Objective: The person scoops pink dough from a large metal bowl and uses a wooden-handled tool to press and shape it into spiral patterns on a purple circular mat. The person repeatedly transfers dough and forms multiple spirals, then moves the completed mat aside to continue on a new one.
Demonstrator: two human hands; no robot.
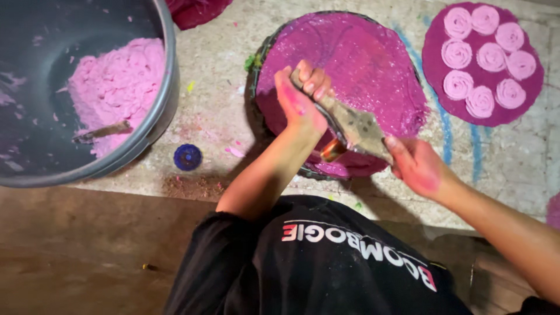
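Bucket (pixel 157 111) and blue cap (pixel 188 157) flank left hand (pixel 300 102).

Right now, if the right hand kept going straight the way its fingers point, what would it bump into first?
The right hand points up-left along the wide brush it holds. Going on, it would most likely meet the left hand gripping the brush's far end, just above the magenta disc. Depth is hard to judge.

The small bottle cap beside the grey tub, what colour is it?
Dark blue bottle cap, head view.
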